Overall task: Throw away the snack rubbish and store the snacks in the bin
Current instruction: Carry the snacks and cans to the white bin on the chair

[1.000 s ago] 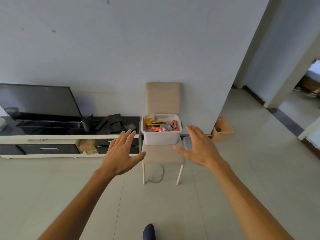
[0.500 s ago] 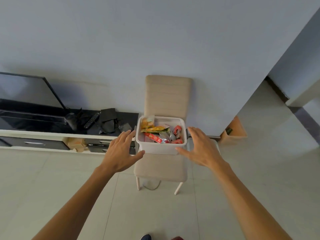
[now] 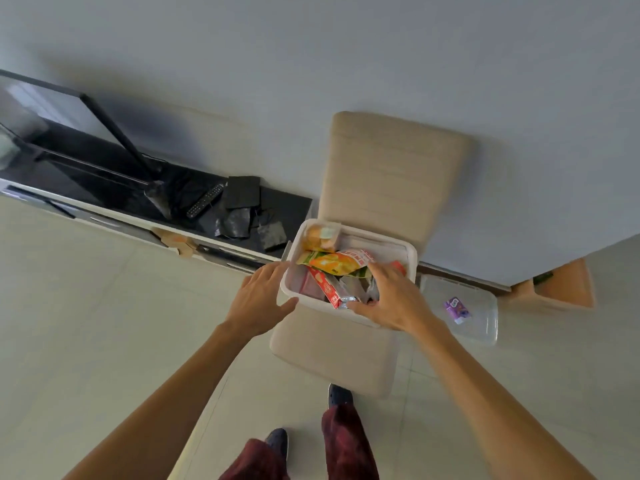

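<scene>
A white plastic bin point(image 3: 410, 252) stands on the seat of a beige chair point(image 3: 394, 178) against the wall. Several snack packets lie in it, among them a yellow-green bag point(image 3: 334, 263), a red box point(image 3: 325, 287) and a pale packet point(image 3: 320, 235) at the back left corner. My left hand point(image 3: 261, 299) is open, its fingers beside the bin's left wall. My right hand point(image 3: 391, 299) reaches over the bin's near right part with fingers spread above the packets; I cannot tell whether it touches them.
A clear plastic lid point(image 3: 485, 323) lies on the floor right of the chair with a small purple packet point(image 3: 456, 309) on it. An orange cardboard box point(image 3: 561, 289) sits by the wall corner. A low TV stand point(image 3: 138, 202) with a television, remote and black items runs along the left.
I have walked up close to the chair and now look down into the bin. Both hands moved forward: the left reached the bin's side, the right went over its opening.
</scene>
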`<state>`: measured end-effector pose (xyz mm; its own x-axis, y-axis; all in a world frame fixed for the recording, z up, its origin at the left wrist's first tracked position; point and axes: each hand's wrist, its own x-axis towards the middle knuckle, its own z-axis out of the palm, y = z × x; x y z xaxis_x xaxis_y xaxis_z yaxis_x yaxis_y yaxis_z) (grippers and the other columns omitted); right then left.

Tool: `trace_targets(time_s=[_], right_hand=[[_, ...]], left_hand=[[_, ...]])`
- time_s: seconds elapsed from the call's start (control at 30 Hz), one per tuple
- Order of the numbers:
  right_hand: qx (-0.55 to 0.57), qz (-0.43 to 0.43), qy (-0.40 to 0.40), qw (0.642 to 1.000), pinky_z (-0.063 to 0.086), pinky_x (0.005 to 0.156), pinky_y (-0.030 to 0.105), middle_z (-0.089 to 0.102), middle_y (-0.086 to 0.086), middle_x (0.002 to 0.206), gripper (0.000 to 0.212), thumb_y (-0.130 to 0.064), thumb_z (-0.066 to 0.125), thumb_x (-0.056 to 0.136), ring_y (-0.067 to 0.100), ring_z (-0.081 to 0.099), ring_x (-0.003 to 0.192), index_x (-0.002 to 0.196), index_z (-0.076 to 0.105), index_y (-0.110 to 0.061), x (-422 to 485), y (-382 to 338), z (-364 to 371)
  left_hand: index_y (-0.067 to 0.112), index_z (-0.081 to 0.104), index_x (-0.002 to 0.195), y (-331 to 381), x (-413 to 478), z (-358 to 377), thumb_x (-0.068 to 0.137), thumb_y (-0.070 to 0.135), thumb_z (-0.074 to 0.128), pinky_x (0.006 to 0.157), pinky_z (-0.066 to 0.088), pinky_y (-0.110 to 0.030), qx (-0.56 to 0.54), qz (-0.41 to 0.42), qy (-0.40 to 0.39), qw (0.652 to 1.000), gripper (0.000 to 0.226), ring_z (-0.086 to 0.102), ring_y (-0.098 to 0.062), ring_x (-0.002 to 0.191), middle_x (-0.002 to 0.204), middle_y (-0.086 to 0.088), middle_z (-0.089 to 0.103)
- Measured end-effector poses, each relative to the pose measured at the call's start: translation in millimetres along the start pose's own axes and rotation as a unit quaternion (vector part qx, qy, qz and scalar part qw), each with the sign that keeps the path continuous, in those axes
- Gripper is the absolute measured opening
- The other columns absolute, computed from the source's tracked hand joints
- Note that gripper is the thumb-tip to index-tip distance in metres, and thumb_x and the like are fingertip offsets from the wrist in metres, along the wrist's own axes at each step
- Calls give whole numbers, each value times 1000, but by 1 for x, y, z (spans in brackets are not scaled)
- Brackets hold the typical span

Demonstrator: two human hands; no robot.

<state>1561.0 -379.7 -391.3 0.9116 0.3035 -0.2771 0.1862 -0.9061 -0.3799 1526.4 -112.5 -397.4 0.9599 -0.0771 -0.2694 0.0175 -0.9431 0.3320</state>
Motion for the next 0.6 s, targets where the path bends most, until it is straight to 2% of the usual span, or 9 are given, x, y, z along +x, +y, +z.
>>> trace_targets(time_s=[0.13,0.3,0.47,0.6], right_hand=[[-4,-6,-32,999,47,100,41,43,3,150,84,-71,57,83,23,45,134,146,33,-23,66,29,44],[-2,-25,-36,999,44,106,40,44,3,150,71,-53,62,88,22,40,138,146,40,-18,140,55,108],[4,-46,-31,998,42,108,47,49,-3,146,62,-51,69,85,21,43,135,138,51,-25,179,70,161],[17,-48,-7,999,41,108,52,59,2,139,50,-34,77,83,26,51,130,129,64,-20,187,76,174]], left_hand=[[23,35,147,-13,67,38,88,40,67,111,32,-38,10,-11,-29,999,69,40,-21,137,149,1,45],[19,40,145,-31,151,97,88,28,66,113,28,-39,30,-26,-71,997,62,37,-23,138,148,-1,45],[21,47,141,-50,198,144,93,19,59,110,31,-39,42,-3,-48,998,49,40,-25,134,142,0,51],[26,58,135,-59,210,160,91,23,63,107,30,-41,60,15,-31,998,44,41,-30,132,136,-1,59]])
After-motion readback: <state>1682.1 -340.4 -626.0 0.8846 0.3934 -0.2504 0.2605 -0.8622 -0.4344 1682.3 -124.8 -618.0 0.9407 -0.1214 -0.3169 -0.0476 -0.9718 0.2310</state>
